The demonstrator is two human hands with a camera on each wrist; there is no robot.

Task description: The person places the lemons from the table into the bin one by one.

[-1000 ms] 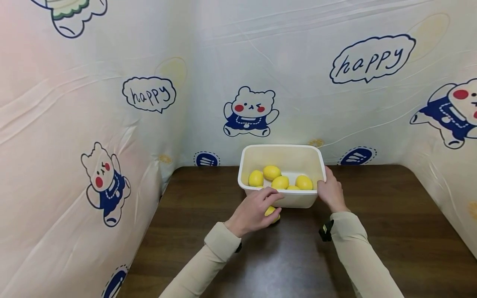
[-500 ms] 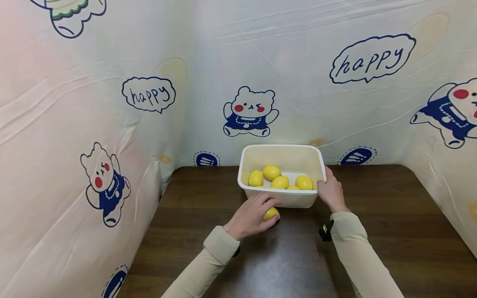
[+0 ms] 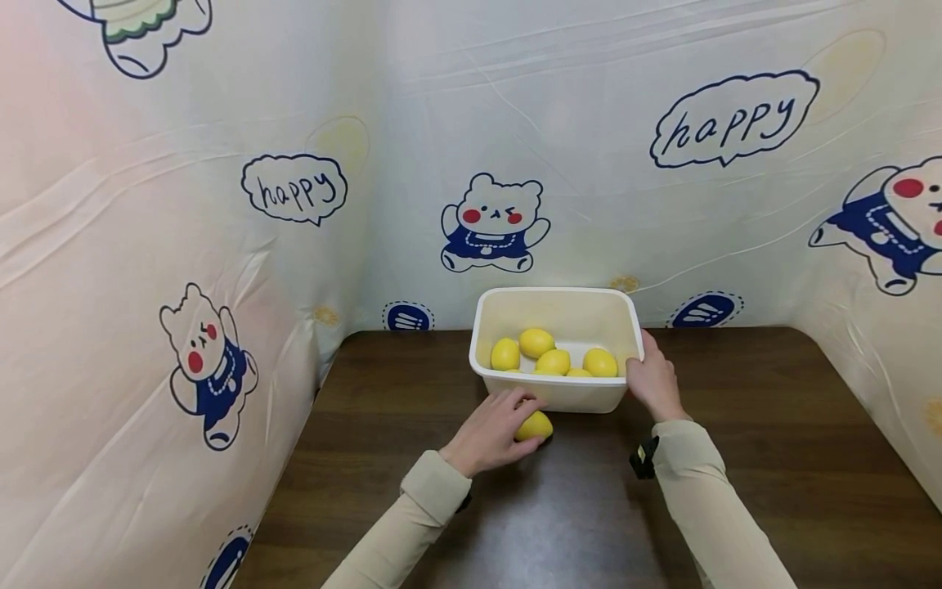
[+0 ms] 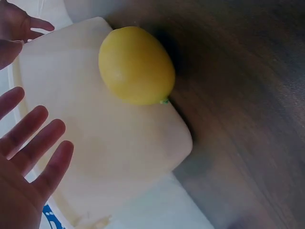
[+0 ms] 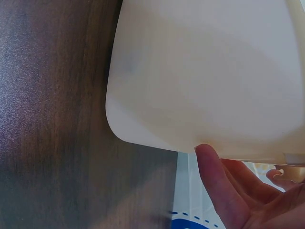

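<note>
A lemon (image 3: 534, 426) lies on the wooden table against the front of a white plastic bin (image 3: 589, 396). My left hand (image 3: 489, 433) is just left of this lemon, partly over it in the head view. The left wrist view shows the left hand's fingers (image 4: 45, 143) spread and apart from the lemon (image 4: 136, 64). At the bin's right end my right hand (image 3: 653, 376) grips the corner, with its thumb (image 5: 209, 167) at the edge of the wall in the right wrist view. Inside the bin are several lemons (image 3: 536, 343), some partly hidden by the front rim.
The dark wooden table (image 3: 765, 442) extends to both sides of the bin. Printed cloth (image 3: 589, 164) hangs close behind the bin, and more cloth (image 3: 96, 343) closes off the left side.
My left hand has drawn slightly left and back from the bin's front rim, uncovering more of the lemon on the table. The right hand and the bin stay in place.
</note>
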